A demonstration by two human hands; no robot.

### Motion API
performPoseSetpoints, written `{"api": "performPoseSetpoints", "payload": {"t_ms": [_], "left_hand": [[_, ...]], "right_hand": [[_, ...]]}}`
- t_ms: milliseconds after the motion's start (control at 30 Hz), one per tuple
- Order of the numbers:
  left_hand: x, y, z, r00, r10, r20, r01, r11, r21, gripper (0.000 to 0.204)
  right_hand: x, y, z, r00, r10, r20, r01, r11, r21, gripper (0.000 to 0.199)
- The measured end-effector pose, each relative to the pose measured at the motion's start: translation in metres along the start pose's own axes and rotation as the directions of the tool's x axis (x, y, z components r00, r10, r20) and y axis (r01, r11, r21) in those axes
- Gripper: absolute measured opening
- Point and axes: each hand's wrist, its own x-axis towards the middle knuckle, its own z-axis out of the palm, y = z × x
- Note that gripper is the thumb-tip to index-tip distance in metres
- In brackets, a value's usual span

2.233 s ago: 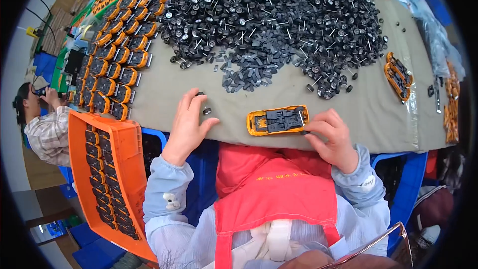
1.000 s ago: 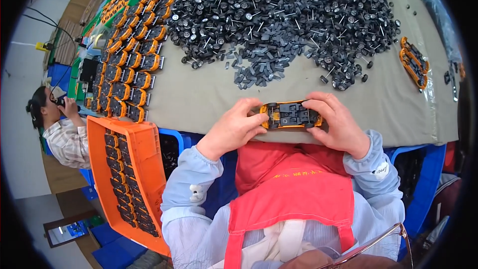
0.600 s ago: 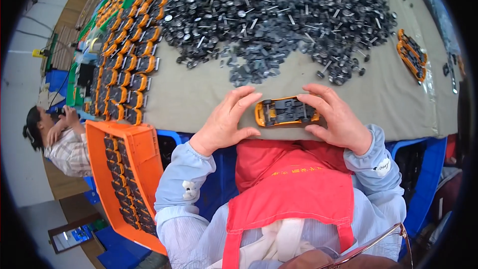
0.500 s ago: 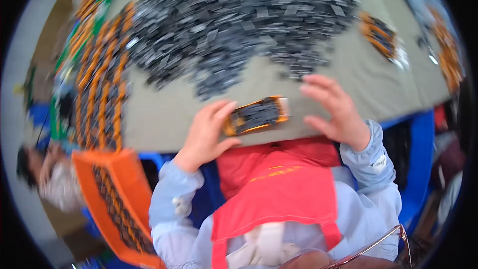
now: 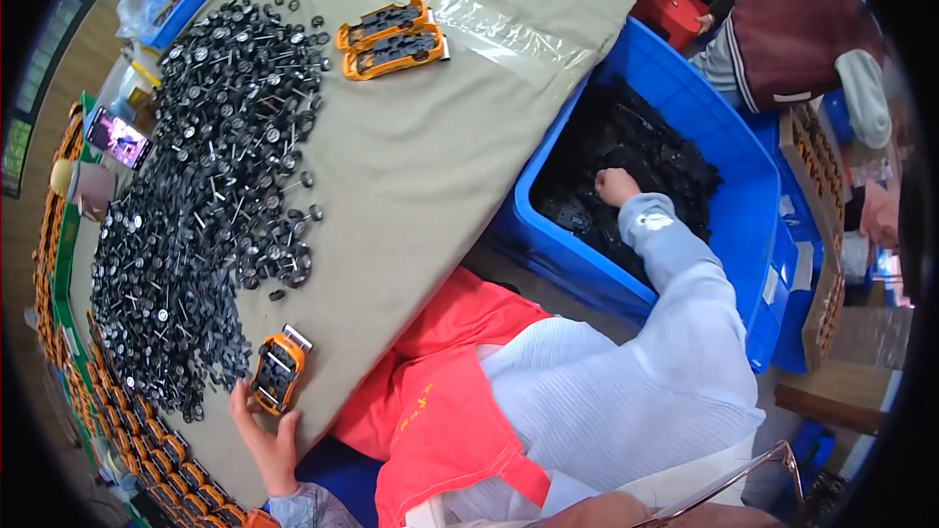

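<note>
On the table at the lower left, an orange toy car body [image 5: 281, 368] lies with its black underside up. My left hand [image 5: 266, 438] holds its near end between thumb and fingers. To my right, my right hand [image 5: 614, 186] reaches into a large blue bin [image 5: 736, 235]. Its fingers are curled down over black plastic parts [image 5: 641, 142] in the bin, and what they hold, if anything, is hidden. A big heap of black wheels, some on metal axles [image 5: 235, 127], spreads beyond the car, beside smaller black pieces [image 5: 191, 264].
Two more orange car bodies [image 5: 393, 51] lie farther back on the cloth-covered table [image 5: 421, 156]. Rows of orange cars [image 5: 161, 455] line the left side. A lit phone [image 5: 119, 139] leans behind the heap. At the right, another person in a maroon top [image 5: 807, 34] is close to the bin.
My view has turned right. My right hand has gone from above the table into the blue bin. My left hand stays at the toy car body's end.
</note>
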Motion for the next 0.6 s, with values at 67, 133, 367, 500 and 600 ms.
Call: {"api": "performPoseSetpoints", "payload": {"t_ms": [67, 133, 367, 500, 600], "left_hand": [[-0.003, 0.000, -0.001, 1.000, 0.002, 0.000, -0.002, 1.000, -0.002, 0.083], [-0.008, -0.003, -0.003, 1.000, -0.006, -0.013, 0.006, 0.999, -0.037, 0.082], [-0.017, -0.035, -0.004, 0.998, 0.045, -0.032, -0.047, 0.997, -0.064, 0.082], [-0.013, -0.034, 0.001, 0.992, 0.068, -0.110, -0.075, 0.995, -0.059, 0.074], [-0.003, -0.025, 0.012, 0.980, -0.048, -0.195, 0.034, 0.997, -0.074, 0.065]], "right_hand": [[0.010, -0.001, 0.030, 1.000, 0.020, -0.010, -0.019, 0.998, 0.052, 0.022], [0.017, -0.009, 0.048, 0.999, 0.038, -0.018, -0.036, 0.994, 0.102, 0.024], [-0.006, -0.070, 0.061, 0.971, -0.011, 0.240, 0.003, 0.999, 0.032, 0.060], [-0.041, -0.047, 0.068, 0.976, -0.207, 0.071, 0.203, 0.977, 0.071, 0.049], [-0.045, -0.010, 0.031, 0.967, -0.253, 0.020, 0.245, 0.951, 0.190, 0.040]]}}
